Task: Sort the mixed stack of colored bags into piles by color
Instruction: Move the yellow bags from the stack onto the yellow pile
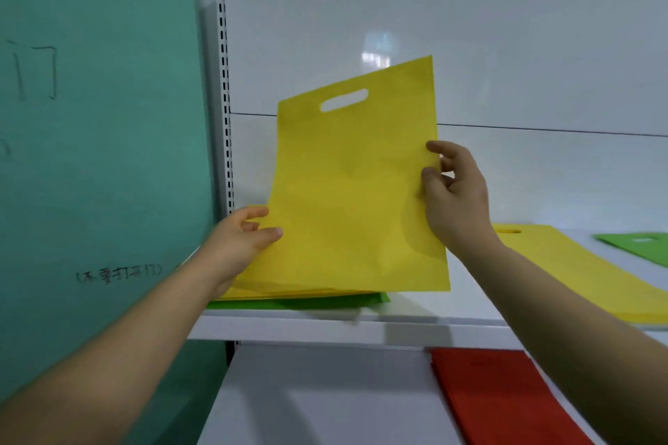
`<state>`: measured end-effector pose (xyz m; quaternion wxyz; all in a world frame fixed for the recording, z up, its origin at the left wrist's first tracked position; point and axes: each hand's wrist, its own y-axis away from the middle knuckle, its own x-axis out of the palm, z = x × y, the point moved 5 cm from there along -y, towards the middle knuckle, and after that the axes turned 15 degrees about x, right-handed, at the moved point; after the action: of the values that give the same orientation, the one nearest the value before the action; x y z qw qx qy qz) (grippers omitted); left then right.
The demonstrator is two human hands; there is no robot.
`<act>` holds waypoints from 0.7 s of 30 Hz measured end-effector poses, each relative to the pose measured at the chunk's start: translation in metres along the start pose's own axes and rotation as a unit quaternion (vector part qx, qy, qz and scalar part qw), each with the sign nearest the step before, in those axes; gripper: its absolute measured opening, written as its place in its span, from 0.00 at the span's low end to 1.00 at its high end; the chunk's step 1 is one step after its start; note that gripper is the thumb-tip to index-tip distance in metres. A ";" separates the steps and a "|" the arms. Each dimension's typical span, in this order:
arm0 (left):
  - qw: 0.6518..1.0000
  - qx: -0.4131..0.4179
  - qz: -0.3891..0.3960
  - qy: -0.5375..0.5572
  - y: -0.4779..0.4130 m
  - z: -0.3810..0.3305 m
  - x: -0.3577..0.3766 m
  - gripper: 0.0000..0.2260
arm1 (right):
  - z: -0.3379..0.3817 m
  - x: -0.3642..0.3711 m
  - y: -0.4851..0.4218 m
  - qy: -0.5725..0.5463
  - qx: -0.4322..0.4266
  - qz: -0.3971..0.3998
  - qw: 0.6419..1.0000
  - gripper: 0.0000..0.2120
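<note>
Yellow non-woven bag (354,184) is held upright over the mixed stack (307,296) on the white shelf (325,327), pinched at its lower left edge by the left hand (238,242) and at its right edge by the right hand (455,199). A yellow pile (578,271) and a green bag (639,246) are laid further right.

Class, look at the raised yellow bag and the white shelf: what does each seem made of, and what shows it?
Yellow bag: probably thin non-woven fabric, matt; it bends softly and has a punched handle slot. Shelf: likely painted metal, smooth white; a slotted upright stands at its left edge.
</note>
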<state>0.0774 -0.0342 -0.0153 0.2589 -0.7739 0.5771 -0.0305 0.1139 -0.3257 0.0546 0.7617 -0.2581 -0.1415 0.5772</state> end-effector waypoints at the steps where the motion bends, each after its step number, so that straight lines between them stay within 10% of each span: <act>1: 1.000 -0.001 0.001 0.024 0.000 -0.004 0.008 0.19 | 0.000 -0.011 -0.004 -0.006 0.005 -0.010 1.000 0.16; 12: 0.974 0.194 0.004 -0.113 0.010 -0.077 0.148 0.24 | -0.043 -0.154 -0.041 0.135 0.047 -0.033 0.989 0.21; 21: 0.975 0.174 0.008 -0.135 0.019 -0.089 0.279 0.24 | -0.112 -0.255 -0.087 0.180 0.087 -0.006 0.980 0.21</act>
<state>0.1224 -0.3242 -0.0170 0.4653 -0.7092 0.5292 -0.0237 0.1663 -0.6120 0.0318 0.7979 -0.2900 0.0472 0.5264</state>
